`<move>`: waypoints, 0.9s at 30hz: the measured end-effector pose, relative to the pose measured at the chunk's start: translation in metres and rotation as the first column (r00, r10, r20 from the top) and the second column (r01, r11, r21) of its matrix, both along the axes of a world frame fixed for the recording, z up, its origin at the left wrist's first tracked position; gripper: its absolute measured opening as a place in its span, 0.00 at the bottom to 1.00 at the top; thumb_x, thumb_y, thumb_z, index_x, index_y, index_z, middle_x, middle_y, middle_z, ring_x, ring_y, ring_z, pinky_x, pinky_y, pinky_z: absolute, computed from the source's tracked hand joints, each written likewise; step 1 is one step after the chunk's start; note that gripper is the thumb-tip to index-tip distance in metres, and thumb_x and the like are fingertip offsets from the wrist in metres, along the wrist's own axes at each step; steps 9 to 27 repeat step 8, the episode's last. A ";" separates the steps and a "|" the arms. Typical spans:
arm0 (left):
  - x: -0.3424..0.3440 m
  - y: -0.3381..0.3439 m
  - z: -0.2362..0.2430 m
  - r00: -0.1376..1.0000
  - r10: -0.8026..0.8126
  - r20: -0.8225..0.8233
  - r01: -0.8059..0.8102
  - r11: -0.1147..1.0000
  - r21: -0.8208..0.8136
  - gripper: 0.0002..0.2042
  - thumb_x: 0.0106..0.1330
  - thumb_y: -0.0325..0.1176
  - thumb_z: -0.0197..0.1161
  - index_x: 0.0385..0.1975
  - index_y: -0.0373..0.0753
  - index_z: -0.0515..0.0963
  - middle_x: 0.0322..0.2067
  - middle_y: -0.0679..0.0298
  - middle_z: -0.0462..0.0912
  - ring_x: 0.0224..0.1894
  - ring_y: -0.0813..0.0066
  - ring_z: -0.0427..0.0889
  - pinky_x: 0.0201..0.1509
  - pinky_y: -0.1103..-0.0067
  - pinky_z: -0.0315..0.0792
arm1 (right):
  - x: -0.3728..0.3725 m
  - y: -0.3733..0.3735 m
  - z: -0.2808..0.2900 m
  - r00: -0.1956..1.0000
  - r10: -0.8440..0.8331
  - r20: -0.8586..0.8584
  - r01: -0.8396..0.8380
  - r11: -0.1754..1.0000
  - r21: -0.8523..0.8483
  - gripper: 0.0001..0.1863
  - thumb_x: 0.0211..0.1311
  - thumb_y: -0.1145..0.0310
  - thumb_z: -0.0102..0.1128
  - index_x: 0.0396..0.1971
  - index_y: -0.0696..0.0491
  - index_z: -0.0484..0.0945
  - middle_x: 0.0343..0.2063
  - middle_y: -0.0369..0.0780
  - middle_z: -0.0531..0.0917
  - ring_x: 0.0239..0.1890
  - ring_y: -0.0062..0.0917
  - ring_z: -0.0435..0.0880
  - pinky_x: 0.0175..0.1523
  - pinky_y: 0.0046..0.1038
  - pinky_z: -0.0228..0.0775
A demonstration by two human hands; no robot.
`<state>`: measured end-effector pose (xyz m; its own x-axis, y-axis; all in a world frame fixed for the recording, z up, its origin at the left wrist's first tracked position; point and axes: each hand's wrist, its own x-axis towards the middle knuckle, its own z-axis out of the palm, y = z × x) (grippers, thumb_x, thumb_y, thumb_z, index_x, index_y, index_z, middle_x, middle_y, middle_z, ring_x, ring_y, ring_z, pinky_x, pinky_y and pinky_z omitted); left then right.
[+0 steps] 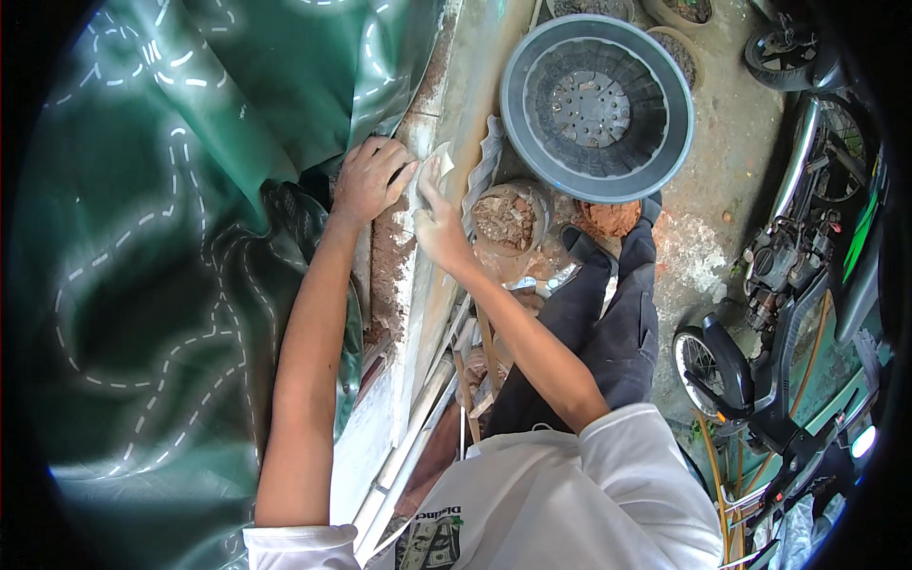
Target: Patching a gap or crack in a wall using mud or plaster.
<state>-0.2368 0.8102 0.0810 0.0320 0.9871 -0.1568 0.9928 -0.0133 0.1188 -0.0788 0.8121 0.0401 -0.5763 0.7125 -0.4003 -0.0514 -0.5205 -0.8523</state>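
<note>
My right hand [442, 233] presses a small pale sheet [445, 161], which looks like folded paper or sandpaper, against the white edge of a low wall [404, 275]. Its fingers are closed over the sheet and hide part of it. On top of the wall, just left of that, rests my left hand [369, 182]; its fingers are bent and the thumb stands apart, with nothing visible held. The wall top is rough and brown, with worn white paint along its side. A dark green tarp [142, 285] with white dashed lines lies against the wall's left side.
A large grey plastic tub [518, 104] with a perforated bottom stands ahead on the right. Below it are a container of rubble [503, 220] and reddish soil [613, 218] near my feet. Pipes [404, 456] lean along the wall. Motorcycles [784, 266] stand at the right.
</note>
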 end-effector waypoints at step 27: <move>-0.001 -0.003 0.003 0.999 0.006 0.042 -0.007 1.000 0.022 0.08 0.62 0.38 0.60 0.33 0.41 0.79 0.38 0.63 0.79 0.46 0.64 0.76 0.50 0.69 0.72 | 0.003 -0.018 -0.034 0.995 -0.054 -0.079 0.051 0.998 -0.031 0.32 0.59 0.79 0.43 0.66 0.61 0.58 0.66 0.54 0.62 0.70 0.37 0.59 0.71 0.28 0.50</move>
